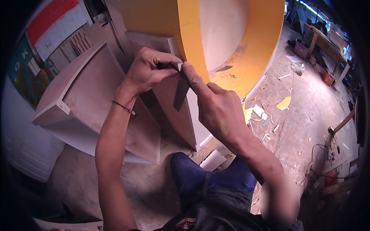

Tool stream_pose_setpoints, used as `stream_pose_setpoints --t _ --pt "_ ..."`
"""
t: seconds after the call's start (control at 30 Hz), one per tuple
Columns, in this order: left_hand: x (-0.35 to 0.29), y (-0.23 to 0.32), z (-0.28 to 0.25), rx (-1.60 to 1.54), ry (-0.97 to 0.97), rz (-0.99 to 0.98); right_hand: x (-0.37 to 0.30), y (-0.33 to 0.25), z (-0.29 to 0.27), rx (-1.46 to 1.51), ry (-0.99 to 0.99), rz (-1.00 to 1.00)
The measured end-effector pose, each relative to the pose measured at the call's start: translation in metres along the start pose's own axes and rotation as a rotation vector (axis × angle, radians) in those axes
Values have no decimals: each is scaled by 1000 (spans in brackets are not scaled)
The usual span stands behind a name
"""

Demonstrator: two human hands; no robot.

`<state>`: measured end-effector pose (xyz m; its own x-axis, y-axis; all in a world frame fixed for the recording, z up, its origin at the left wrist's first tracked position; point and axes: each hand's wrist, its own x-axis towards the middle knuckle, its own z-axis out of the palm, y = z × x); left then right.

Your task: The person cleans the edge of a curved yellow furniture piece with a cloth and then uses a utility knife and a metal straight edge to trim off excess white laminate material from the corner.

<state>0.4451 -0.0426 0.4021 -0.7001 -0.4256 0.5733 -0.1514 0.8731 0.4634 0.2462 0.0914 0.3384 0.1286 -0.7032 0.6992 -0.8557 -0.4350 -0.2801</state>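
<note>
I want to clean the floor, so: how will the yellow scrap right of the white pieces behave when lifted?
The yellow scrap is probably light, as it looks thin. It seems unlikely to roll, lying almost flat on the floor. Its irregular outline suggests it may tear or crack.

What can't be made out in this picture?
All in the head view:
Pale bit: pinched by fingers of the left hand, which hide its full shape.
Right hand: its back hides most of its fingers and anything they may grip.
Right forearm: blurred near the elbow.
Yellow curved structure: top cut off by the upper edge.
Far workbench: what lies on it is too small and dark to tell.
</note>
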Motion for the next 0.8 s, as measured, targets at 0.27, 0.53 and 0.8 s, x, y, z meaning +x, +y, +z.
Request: stream_pose_setpoints --t 0.27,0.53,0.8 --pt "4 1 -2 -40 5 -9 13 2 -8 -3 -14 -60" --pt "2 5 -4 39 -57 -116 14 7 -13 10 -95 -111" --pt "-14 3 11 113 120 -54 -96 30 -16 292 -186 25"
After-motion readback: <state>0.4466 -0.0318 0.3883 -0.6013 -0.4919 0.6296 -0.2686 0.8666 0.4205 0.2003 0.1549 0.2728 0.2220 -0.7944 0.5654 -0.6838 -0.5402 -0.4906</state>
